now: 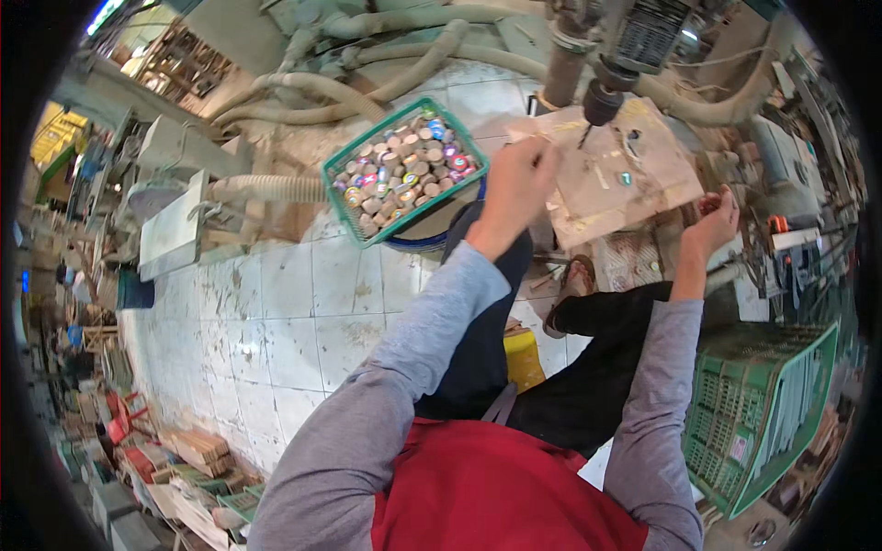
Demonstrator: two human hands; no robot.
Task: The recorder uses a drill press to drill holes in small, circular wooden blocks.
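A drill press chuck (603,103) with a thin bit points down over a dusty wooden board (602,207). On that board lies a small round piece with a green face (627,178), beside a dark hole. My left hand (516,188) hovers at the board's left edge, its fingers curled together; whatever they hold is hidden. By the right edge, my right hand (713,223) has its fingers bent upward and closed, and I cannot make out what is in them. Left of my left hand, a green plastic basket (354,230) holds many short round wooden pieces, some with coloured faces.
The basket rests on a dark blue-rimmed round container (418,243). Dusty hoses (322,89) run along the back. A green crate (735,422) stands at my right, and a machine with a pale plate (172,230) at the left. A yellow stool (524,358) shows between my legs.
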